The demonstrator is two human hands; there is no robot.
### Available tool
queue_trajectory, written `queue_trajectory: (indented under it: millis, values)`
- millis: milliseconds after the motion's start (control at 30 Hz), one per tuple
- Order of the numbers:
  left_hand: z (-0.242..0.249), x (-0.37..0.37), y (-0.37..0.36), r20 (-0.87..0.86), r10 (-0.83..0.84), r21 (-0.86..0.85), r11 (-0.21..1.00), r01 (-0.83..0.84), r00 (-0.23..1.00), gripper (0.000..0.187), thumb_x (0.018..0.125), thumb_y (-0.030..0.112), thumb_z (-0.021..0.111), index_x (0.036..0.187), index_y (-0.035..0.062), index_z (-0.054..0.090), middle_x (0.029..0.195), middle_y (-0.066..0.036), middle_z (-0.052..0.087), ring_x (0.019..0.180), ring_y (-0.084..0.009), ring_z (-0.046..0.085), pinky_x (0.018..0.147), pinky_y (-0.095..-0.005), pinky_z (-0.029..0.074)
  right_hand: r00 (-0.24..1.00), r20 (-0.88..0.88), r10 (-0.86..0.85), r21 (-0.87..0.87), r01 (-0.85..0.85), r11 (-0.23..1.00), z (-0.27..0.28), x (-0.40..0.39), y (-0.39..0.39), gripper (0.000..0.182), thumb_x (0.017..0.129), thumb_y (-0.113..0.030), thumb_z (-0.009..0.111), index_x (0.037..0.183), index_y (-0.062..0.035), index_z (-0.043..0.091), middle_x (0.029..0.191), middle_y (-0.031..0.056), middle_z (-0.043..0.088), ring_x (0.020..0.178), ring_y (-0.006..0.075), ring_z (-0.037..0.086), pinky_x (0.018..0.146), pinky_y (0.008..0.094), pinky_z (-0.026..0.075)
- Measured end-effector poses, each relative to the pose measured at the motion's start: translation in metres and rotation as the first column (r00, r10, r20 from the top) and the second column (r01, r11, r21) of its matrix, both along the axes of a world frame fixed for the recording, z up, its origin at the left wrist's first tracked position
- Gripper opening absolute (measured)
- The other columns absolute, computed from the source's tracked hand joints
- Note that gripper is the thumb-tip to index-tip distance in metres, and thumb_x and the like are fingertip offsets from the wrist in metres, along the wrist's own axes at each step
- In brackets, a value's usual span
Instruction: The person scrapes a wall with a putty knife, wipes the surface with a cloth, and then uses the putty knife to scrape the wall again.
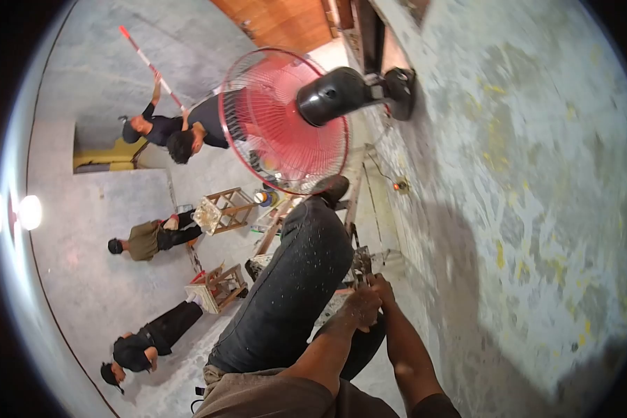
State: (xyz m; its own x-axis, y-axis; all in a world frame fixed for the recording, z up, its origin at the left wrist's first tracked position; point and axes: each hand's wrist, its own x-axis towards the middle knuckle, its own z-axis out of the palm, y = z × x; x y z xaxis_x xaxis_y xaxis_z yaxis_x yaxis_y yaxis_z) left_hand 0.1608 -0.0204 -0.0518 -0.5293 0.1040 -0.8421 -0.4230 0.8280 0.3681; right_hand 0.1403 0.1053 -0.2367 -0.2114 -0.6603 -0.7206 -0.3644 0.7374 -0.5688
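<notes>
I logged the left hand (361, 308) and right hand (380, 288) together, fingers curled closed around a smeared tool (361, 262) (type unclear), between the trousered leg (285, 285) and wall (529, 209). A red fan (279, 118) hung beyond.

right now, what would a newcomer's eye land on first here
The red fan, near the picture's top centre, stands out first. Then come dark trousers spotted with white, just below it around the centre. At upper left, a person grips a red-and-white pole.
</notes>
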Motion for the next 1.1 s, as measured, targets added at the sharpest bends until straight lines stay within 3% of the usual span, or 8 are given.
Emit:
queue_trajectory:
  millis: [133,300,400,467,567,700,800,1100]
  values:
    - [-0.014,0.000,-0.001,-0.045,0.141,-0.025,0.989,-0.143,0.989,0.047,0.077,0.044,0.069,0.111,0.0107,0.064,0.115,-0.014,0.057,0.114,-0.0311,0.050,0.102,-0.0516,0.030,0.976,-0.076,-0.202,0.265,0.215,0.940,0.052,-0.006,-0.050,0.042,0.079,-0.038,0.067,0.111,-0.0118,0.056,0.094,0.0164,0.063,0.099,0.0394,0.061,0.081,0.0473,0.049]
    - [-0.026,0.022,0.006,-0.193,0.374,-0.064,0.918,-0.392,0.907,0.048,0.080,0.039,0.064,0.118,0.0096,0.059,0.125,-0.016,0.051,0.122,-0.0336,0.045,0.105,-0.0558,0.025,0.928,-0.157,-0.338,0.087,0.354,0.931,0.042,0.006,-0.047,0.040,0.077,-0.035,0.069,0.106,-0.0108,0.056,0.091,0.0157,0.068,0.085,0.0406,0.066,0.073,0.0496,0.052]
    - [-0.026,0.041,-0.002,-0.550,0.541,-0.159,0.680,-0.716,0.636,0.049,0.082,0.037,0.061,0.122,0.0089,0.056,0.131,-0.017,0.048,0.127,-0.0351,0.043,0.106,-0.0582,0.022,0.911,-0.145,-0.387,-0.077,0.379,0.922,0.045,0.011,-0.043,0.033,0.076,-0.026,0.069,0.104,-0.0119,0.058,0.089,0.0120,0.069,0.084,0.0398,0.066,0.071,0.0466,0.054]
    - [-0.012,0.033,-0.040,-0.816,0.388,-0.216,0.482,-0.849,0.428,0.044,0.079,0.034,0.061,0.113,0.0063,0.055,0.118,-0.018,0.050,0.119,-0.0383,0.045,0.105,-0.0586,0.023,0.916,-0.183,-0.357,0.006,0.364,0.931,0.053,0.011,-0.046,0.035,0.073,-0.024,0.069,0.105,-0.0119,0.058,0.087,0.0136,0.069,0.084,0.0405,0.066,0.071,0.0473,0.054]
    - [-0.010,0.027,-0.080,-0.852,0.415,-0.209,0.287,-0.935,0.318,0.052,0.074,0.046,0.067,0.103,0.0047,0.059,0.110,-0.018,0.055,0.114,-0.0354,0.049,0.098,-0.0553,0.030,0.904,-0.177,-0.389,-0.035,0.390,0.920,0.064,0.002,-0.054,0.049,0.066,-0.030,0.073,0.105,-0.0081,0.054,0.086,0.0201,0.067,0.084,0.0428,0.065,0.073,0.0517,0.052]
    - [-0.024,0.035,-0.125,-0.551,0.498,-0.340,0.599,-0.725,0.670,0.066,0.069,0.067,0.065,0.092,0.0045,0.064,0.095,-0.017,0.063,0.097,-0.0330,0.062,0.087,-0.0493,0.044,0.915,-0.158,-0.371,-0.010,0.374,0.927,0.067,-0.001,-0.055,0.052,0.064,-0.033,0.074,0.107,-0.0093,0.055,0.089,0.0202,0.067,0.085,0.0428,0.065,0.075,0.0509,0.052]
    - [-0.037,0.027,-0.161,-0.192,0.200,-0.286,0.925,-0.250,0.961,0.094,0.062,0.093,0.045,0.086,0.0056,0.068,0.073,-0.014,0.067,0.071,-0.0309,0.068,0.062,-0.0433,0.053,0.923,-0.137,-0.361,0.030,0.368,0.929,0.068,-0.003,-0.058,0.055,0.065,-0.030,0.073,0.112,-0.0087,0.053,0.091,0.0219,0.068,0.088,0.0429,0.065,0.076,0.0501,0.052]
    - [-0.051,0.029,-0.163,-0.214,0.175,-0.265,0.937,-0.230,0.961,0.083,0.067,0.085,0.049,0.088,0.0072,0.070,0.079,-0.016,0.068,0.078,-0.0318,0.069,0.069,-0.0430,0.054,0.906,-0.209,-0.368,0.102,0.394,0.913,0.067,0.005,-0.059,0.051,0.066,-0.027,0.074,0.110,-0.0104,0.055,0.090,0.0189,0.068,0.085,0.0417,0.066,0.075,0.0493,0.053]
